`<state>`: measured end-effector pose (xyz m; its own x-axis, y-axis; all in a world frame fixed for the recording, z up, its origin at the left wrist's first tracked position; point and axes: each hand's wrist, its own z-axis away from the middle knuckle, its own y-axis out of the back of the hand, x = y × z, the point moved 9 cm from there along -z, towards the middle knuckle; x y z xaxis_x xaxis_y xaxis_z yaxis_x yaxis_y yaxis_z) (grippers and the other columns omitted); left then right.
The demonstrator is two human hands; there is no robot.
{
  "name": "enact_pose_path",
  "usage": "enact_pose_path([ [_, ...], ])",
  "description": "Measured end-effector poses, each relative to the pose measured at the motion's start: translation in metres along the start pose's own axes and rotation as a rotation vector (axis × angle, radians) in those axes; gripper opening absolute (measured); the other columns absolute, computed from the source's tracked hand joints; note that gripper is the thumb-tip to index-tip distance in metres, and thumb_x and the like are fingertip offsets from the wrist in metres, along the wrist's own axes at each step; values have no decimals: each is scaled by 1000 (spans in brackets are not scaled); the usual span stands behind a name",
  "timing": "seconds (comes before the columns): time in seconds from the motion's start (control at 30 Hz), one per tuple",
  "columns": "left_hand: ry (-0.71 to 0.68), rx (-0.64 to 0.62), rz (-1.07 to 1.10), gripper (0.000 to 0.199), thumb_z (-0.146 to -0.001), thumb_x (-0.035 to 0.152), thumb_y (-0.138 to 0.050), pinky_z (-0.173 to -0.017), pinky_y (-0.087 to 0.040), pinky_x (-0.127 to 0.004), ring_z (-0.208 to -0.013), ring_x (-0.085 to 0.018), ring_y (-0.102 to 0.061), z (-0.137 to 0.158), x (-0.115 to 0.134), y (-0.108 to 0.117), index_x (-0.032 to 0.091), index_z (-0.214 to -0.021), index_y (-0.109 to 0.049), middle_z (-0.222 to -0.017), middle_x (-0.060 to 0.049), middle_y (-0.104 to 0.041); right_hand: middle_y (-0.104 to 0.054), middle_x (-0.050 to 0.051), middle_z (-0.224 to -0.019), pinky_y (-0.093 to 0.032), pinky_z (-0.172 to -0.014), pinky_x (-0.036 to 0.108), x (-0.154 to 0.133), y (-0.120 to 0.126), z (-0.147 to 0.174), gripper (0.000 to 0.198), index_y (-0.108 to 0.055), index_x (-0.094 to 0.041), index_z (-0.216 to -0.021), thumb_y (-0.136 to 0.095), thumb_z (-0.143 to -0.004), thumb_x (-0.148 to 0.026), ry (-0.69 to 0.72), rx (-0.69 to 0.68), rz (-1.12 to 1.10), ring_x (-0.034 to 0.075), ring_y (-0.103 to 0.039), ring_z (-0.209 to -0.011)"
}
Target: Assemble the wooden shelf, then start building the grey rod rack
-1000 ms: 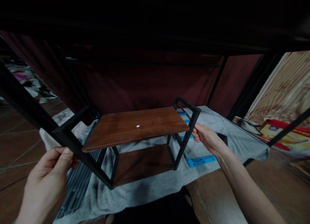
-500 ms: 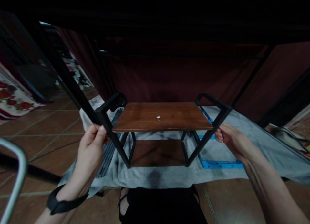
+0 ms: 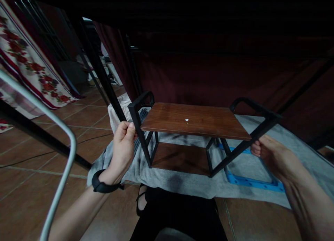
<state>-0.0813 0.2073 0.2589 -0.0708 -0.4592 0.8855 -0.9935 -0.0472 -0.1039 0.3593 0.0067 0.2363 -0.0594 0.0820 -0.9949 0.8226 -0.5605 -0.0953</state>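
A small two-tier shelf rack with a brown wooden top board point(image 3: 195, 119) and black metal side frames stands on a grey cloth point(image 3: 182, 185). My left hand point(image 3: 124, 142) is closed at the outer side of the left front post point(image 3: 142, 140), thumb pressed over the index finger. Opposite it, my right hand point(image 3: 268, 149) has its fingers curled against the right front post point(image 3: 235, 157). Whether a small part sits between the fingertips is hidden. Below the top lies a lower wooden board point(image 3: 182, 158). A small white mark point(image 3: 187, 120) shows on the top board.
A blue frame point(image 3: 255, 183) lies on the cloth to the right. Dark grey bars point(image 3: 139, 129) lie by the left side frame. A pale curved metal tube point(image 3: 71, 143) rises at the left. Black posts point(image 3: 96, 67) and a dark overhang surround the space.
My view has swung left, so the rack and both hands appear further right and slightly tilted. Both hands stay closed at the same posts.
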Motion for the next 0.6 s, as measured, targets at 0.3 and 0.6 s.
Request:
enact_pose_path([
  [0.3, 48, 23, 74, 37, -86, 49, -72, -53, -31, -24, -57, -11, -38, 2, -6, -1, 22, -72, -51, -63, 5, -44, -45, -1, -67, -39, -54, 22, 1, -5, -1, 31, -57, -21, -68, -78, -79, -40, 65, -5, -44, 13, -39, -62],
  [0.6, 74, 14, 94, 36, -85, 48, -74, -52, -30, -26, -56, -11, -37, 0, -8, 1, 22, -72, -53, -63, 5, -44, -47, -1, -69, -39, -56, 22, 1, -9, 0, 28, -61, -21, -73, -76, -84, -42, 97, -32, -61, 12, -40, -64],
])
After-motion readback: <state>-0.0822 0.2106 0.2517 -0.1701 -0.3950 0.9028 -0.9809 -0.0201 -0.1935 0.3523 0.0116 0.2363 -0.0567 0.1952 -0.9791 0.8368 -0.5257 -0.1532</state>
